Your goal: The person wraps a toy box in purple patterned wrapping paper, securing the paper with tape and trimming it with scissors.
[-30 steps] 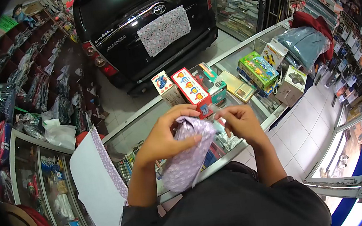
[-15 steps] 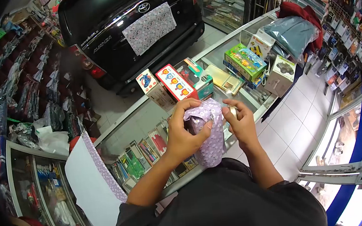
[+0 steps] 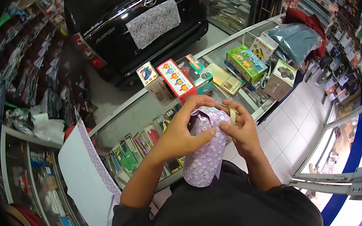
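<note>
A parcel [image 3: 205, 159] wrapped in lilac paper with white flowers is held in front of my chest, its lower end leaning toward my body. My left hand [image 3: 185, 132] wraps round its upper left side, thumb pressed on the front and fingers over the top. Against the upper right side is my right hand [image 3: 241, 131], with its thumb near the folded paper edge. A narrow beige ring, which looks like a roll of tape [image 3: 233, 115], sits in the fingers of my right hand. The far side of the parcel is hidden.
A glass counter [image 3: 121, 108] in front of me bears a red box [image 3: 177, 80], a green game box [image 3: 247, 64] and a brown box [image 3: 281, 80]. A large sheet of wrapping paper [image 3: 78, 168], white side up, lies at left. A black car [image 3: 137, 29] stands beyond.
The parcel has tilted, its lower end swinging left and closer to my body. My right hand's fingers have moved inward over its top, and the thumb now lies against the paper.
</note>
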Motion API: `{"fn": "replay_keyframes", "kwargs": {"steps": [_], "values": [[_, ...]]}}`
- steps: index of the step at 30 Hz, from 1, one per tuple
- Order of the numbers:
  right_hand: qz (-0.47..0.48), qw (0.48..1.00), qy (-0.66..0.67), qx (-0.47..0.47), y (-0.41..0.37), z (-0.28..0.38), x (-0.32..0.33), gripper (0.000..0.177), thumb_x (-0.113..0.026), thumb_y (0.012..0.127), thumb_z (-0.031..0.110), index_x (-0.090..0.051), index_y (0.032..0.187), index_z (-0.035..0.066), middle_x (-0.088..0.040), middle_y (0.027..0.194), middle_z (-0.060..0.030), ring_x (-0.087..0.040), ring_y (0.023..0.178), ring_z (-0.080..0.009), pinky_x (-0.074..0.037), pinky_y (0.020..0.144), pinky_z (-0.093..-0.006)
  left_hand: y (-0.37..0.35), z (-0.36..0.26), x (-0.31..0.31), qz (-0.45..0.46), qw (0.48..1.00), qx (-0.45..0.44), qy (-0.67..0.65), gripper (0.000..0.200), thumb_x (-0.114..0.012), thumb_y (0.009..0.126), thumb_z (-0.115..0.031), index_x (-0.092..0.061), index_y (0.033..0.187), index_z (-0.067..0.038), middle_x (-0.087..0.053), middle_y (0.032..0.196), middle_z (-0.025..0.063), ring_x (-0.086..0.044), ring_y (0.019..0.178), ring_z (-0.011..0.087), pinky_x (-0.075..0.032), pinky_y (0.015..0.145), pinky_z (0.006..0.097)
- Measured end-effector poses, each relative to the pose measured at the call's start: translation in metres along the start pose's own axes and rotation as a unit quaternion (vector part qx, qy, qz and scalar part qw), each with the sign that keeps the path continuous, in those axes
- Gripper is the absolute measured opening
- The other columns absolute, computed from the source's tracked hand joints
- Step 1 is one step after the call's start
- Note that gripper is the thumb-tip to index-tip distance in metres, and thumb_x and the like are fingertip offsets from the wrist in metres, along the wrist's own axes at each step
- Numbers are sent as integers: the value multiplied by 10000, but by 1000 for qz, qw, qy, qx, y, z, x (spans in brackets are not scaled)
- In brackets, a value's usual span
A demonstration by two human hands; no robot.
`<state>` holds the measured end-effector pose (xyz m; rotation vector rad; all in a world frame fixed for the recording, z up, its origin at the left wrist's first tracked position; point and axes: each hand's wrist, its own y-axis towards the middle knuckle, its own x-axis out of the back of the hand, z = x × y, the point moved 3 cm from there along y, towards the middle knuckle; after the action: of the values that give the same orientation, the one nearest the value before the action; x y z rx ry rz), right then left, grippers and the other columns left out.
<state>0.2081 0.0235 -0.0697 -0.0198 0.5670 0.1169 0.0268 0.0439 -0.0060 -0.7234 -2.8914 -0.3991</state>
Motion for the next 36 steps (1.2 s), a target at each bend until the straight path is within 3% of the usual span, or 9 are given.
{"fn": "replay_keyframes", "kwargs": {"steps": [1, 4, 7, 15, 18, 20, 25, 30, 36], "values": [[7, 1000, -2, -7, -2, 1, -3, 689, -819, 833, 40, -424, 1395, -12, -587, 1403, -253, -659, 1122, -189, -570, 849, -267, -3, -6, -1, 13, 1000, -9, -5, 565, -746, 822, -110, -506, 1328, -33, -585, 1264, 106, -548, 1229, 198, -420, 1076, 351], [37, 998, 38, -20, -9, -1, -15, 727, -806, 813, -19, -401, 1417, -14, -504, 1480, -273, -579, 1286, -251, -497, 1063, -342, -22, -13, 6, 7, 1000, -4, -18, 522, -779, 799, -58, -564, 1275, -40, -559, 1315, 103, -522, 1260, 201, -375, 1109, 350], [83, 996, 2, -30, -17, -12, -28, 759, -809, 790, -51, -396, 1426, -16, -486, 1494, -272, -566, 1296, -243, -496, 1067, -343, -52, -7, 9, -32, 999, -21, -12, 395, -785, 783, -37, -624, 1143, -46, -568, 1292, 120, -534, 1233, 208, -397, 1075, 355], [164, 977, -12, -139, -20, -54, -55, 794, -824, 766, -64, -386, 1427, -32, -477, 1493, -266, -609, 1226, -217, -558, 994, -325, -125, 28, 19, -132, 990, 5, -44, 333, -824, 761, -17, -623, 1022, -69, -575, 1249, 148, -545, 1199, 235, -418, 1040, 369], [160, 976, -26, -145, -17, -67, -63, 768, -835, 763, -48, -411, 1404, -33, -523, 1459, -251, -652, 1034, -135, -575, 846, -261, -144, 41, 14, -216, 963, -2, -162, 360, -821, 784, 3, -624, 1077, -64, -544, 1276, 127, -522, 1303, 281, -406, 1090, 399], [139, 978, -41, -150, -17, -73, -71, 746, -854, 756, -23, -442, 1378, -23, -568, 1425, -227, -618, 813, -50, -541, 694, -210, -153, 50, 12, -256, 959, -31, -119, 362, -811, 788, 9, -615, 1086, -54, -544, 1272, 130, -508, 1328, 299, -391, 1106, 407], [146, 974, -75, -158, -17, -92, -77, 761, -879, 737, 6, -455, 1369, -18, -580, 1411, -206, -605, 822, -51, -538, 698, -215, -171, 68, 5, -335, 936, -102, -42, 437, -805, 800, -32, -552, 1157, -37, -538, 1238, 136, -460, 1387, 357, -347, 1144, 455], [151, 970, -135, -136, -9, -104, -82, 855, -952, 680, 141, -474, 1374, -8, -591, 1381, -172, -576, 879, -56, -497, 761, -218, -173, 71, 12, -359, 925, -97, -74, 338, -761, 879, -158, -505, 1077, -57, -535, 1196, 138, -506, 1303, 332, -375, 1101, 441], [141, 967, -197, -80, -4, -101, -87, 848, -950, 680, 152, -474, 1362, -12, -584, 1350, -143, -553, 828, -56, -493, 718, -223, -166, 80, 17, -389, 920, -43, -34, 300, -711, 931, -122, -478, 1102, -41, -544, 1178, 145, -537, 1254, 293, -391, 1089, 420]]}}
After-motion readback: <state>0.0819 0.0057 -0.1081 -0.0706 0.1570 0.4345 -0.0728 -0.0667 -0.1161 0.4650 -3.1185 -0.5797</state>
